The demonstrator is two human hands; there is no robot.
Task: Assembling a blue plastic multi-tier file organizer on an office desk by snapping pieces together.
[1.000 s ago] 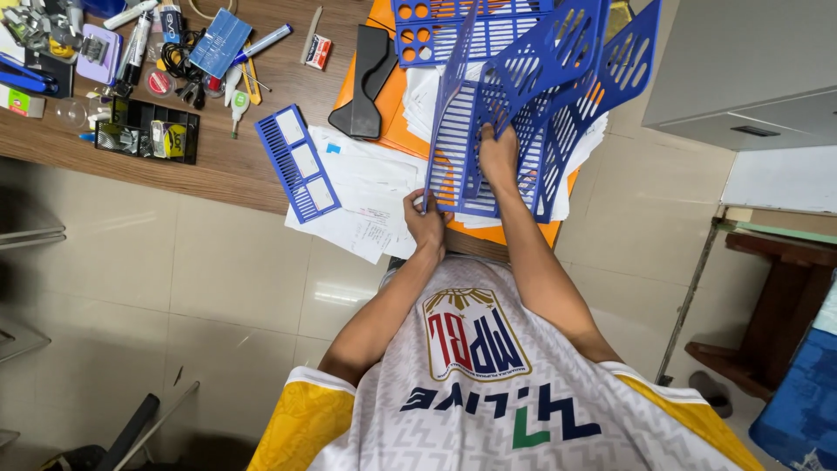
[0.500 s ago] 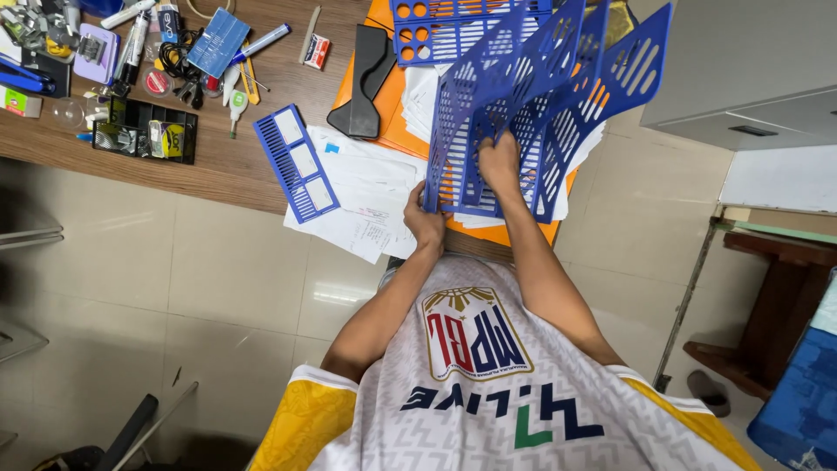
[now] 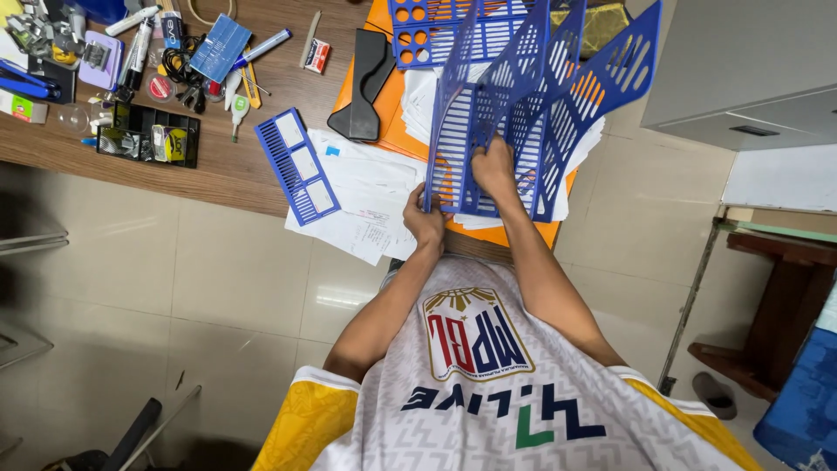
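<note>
A blue plastic file rack (image 3: 523,105) with several slotted curved dividers stands on the orange folder (image 3: 510,234) at the desk's near edge. My left hand (image 3: 425,222) grips the rack's lower left corner. My right hand (image 3: 493,167) is closed on the bottom of a middle divider. Under the rack lie white papers (image 3: 370,196). A separate blue slotted panel (image 3: 296,166) lies flat on the desk to the left of my hands.
A black curved plastic piece (image 3: 366,83) lies on the wooden desk (image 3: 218,170). Pens, a black organiser tray (image 3: 148,141) and small stationery crowd the far left. A grey cabinet (image 3: 741,70) stands at right, with a dark wooden bench (image 3: 776,305) below it.
The blue rack has swung a little, its dividers fanning further to the right. My right hand has shifted slightly on the middle divider; my left hand stays at the corner.
</note>
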